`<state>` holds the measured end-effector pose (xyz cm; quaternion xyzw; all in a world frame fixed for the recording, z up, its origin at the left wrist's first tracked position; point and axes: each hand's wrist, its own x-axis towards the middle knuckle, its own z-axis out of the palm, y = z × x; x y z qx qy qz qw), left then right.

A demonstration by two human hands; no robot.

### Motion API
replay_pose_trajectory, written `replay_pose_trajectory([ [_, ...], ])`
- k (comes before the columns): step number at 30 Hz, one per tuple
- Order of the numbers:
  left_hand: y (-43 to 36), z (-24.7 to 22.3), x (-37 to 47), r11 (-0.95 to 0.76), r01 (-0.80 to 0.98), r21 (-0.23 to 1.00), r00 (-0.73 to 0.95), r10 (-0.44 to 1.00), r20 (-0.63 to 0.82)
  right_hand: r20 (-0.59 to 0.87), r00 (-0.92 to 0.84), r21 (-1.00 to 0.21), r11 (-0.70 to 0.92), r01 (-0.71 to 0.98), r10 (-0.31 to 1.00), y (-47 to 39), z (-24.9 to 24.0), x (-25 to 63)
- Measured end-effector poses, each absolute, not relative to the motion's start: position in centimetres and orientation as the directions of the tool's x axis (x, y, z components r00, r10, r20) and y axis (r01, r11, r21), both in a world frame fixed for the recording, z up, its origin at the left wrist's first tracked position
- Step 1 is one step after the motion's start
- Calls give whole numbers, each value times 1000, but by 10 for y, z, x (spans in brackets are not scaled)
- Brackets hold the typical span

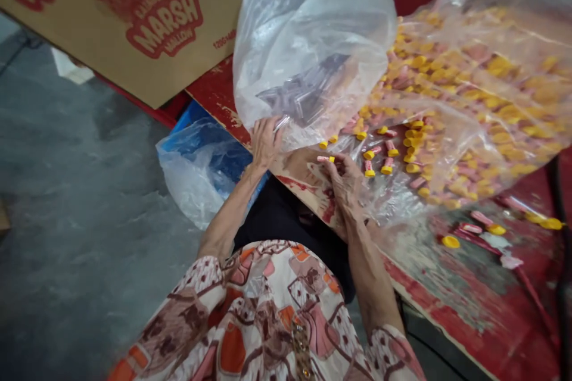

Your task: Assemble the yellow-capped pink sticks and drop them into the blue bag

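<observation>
My left hand (266, 141) is closed around a clear plastic tube (281, 123) at the mouth of a milky plastic bag (308, 18). More clear tubes (308, 92) show inside that bag. Between thumb and fingertips, my right hand (349, 181) pinches a small pink-and-white tube with a yellow cap (326, 159), held above the table edge. Just beyond it, several similar capped tubes (388, 161) lie loose on clear plastic. They sit at the opening of a large clear bag (504, 107) full of the same pieces.
A cardboard box (179, 77) with red "Marsh Mallow" print stands at upper left. Below the worn red table (465, 286) is a blue container (223, 152) lined with clear plastic (183, 172). A loose yellow cap (450, 241) and a long capped tube (527, 209) lie at right.
</observation>
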<state>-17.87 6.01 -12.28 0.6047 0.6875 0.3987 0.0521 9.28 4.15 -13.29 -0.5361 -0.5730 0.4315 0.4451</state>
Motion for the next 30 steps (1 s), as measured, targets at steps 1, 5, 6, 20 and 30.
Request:
replay_pose_trajectory([
  [1,52,-114,-175,-118,764,635,-210,884,417,17,-6,-983,18,184,1000,41,-133,92],
  [5,21,-94,-144,-224,619,753,-14,955,295,-108,-17,-994,-108,-20,994,37,-133,87],
  [6,17,-94,-135,-212,584,783,12,967,253,-131,-44,-990,-133,-52,990,36,-133,86],
  [20,36,-119,-95,-324,708,627,206,944,256,379,-2,-778,320,540,925,40,-131,120],
  [30,76,-110,-120,-116,605,788,138,990,40,331,279,-743,66,666,901,57,-143,151],
])
